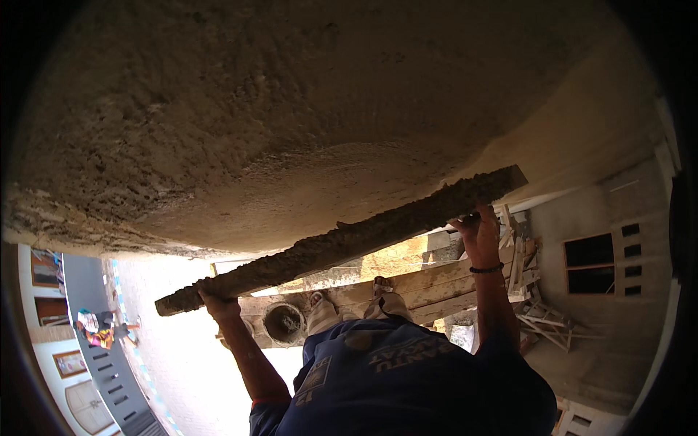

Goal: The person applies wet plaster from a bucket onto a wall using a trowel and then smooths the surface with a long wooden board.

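A long straight screed board (320, 251), crusted with wet mortar along its upper edge, slants across the view, its right end higher than its left. My left hand (219, 305) grips it near the left end, fingers wrapped round the lower edge. Toward the other end, my right hand (478, 231) holds it too, with a dark bracelet on that wrist. Beyond the board spreads a wall (291, 138) coated in mortar, rough at the left and smoother toward the middle and right. I cannot tell whether the board touches it.
My feet stand on wooden scaffold planks (429, 287) high above the ground. A bucket (284, 324) with grey mortar sits on them by my left foot. Stacked timber (549, 323) lies at the right, near a window (590, 264). Two people (102, 328) are far below left.
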`<state>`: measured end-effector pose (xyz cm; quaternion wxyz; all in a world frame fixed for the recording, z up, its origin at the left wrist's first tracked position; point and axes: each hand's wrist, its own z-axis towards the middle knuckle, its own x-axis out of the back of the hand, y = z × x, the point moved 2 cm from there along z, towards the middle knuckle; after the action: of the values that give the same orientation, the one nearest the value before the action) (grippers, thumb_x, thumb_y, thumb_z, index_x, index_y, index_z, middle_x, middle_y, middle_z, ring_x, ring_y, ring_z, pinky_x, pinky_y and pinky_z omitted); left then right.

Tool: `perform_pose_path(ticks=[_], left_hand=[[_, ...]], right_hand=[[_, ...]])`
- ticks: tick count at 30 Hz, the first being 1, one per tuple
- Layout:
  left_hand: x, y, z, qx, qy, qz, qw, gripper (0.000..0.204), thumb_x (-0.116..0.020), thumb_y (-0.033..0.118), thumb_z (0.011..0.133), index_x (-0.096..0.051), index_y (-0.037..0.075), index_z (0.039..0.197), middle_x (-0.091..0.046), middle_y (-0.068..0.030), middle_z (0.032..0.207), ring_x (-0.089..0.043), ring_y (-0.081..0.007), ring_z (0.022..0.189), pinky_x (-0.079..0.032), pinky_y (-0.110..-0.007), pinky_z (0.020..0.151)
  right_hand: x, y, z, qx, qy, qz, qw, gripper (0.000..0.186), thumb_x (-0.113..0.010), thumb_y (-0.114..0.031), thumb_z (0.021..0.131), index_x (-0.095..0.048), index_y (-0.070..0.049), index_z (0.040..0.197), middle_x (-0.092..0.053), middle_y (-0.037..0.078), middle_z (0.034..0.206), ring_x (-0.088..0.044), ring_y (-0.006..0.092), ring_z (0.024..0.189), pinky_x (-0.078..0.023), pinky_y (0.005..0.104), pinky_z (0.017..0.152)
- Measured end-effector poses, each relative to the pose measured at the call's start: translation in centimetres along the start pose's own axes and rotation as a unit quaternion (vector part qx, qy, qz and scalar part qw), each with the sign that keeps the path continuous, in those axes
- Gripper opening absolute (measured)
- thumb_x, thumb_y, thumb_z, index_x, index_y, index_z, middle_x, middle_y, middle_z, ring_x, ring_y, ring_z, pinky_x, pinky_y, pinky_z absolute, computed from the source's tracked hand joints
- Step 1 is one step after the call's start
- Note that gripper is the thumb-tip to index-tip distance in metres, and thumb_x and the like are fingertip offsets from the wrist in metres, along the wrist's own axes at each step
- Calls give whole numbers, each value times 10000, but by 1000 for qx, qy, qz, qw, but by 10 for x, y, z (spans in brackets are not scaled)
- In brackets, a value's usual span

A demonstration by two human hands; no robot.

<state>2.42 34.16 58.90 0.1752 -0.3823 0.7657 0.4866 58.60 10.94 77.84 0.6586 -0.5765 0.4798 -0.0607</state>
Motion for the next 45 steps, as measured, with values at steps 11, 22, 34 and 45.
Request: perform_pose_path(ticks=[11, 22, 34, 45], left_hand=[[56, -117, -63, 37, 129, -102, 986, 373, -338, 417, 969, -557, 155, 1121, -589, 0, 1013, -557, -192, 947, -474, -385, 855], [59, -159, -101, 62, 286, -208, 933, 412, -493, 469, 898, -597, 93, 1027, -647, -64, 929, -619, -242, 830, -494, -445, 801], [121, -219, -82, 60, 276, -449, 847, 397, -399, 432, 933, -544, 102, 1100, -625, -91, 1033, -632, -290, 885, -506, -523, 804], [133, -211, -116, -98, 267, -654, 701, 652, -337, 609, 868, -496, 69, 1198, -518, -169, 1193, -481, -358, 1115, -417, -546, 937]], right_hand=[[42, -30, 0, -92, -111, 13, 990, 413, -472, -206, 894, -461, -35, 1270, -517, 129, 1253, -496, 267, 1154, -417, 511, 942], [61, -85, 44, -198, -187, 106, 956, 383, -454, -179, 940, -407, 0, 1275, -511, 160, 1194, -529, 225, 1000, -497, 324, 816], [-158, -51, -20, 655, -379, -589, 284, 348, -540, -100, 880, -469, 54, 1183, -523, 209, 1153, -573, 254, 1015, -546, 375, 717], [-253, 250, -181, 224, -679, -326, 618, 459, -712, -100, 724, -498, 83, 1086, -585, 119, 1022, -589, 163, 854, -534, 293, 675]])
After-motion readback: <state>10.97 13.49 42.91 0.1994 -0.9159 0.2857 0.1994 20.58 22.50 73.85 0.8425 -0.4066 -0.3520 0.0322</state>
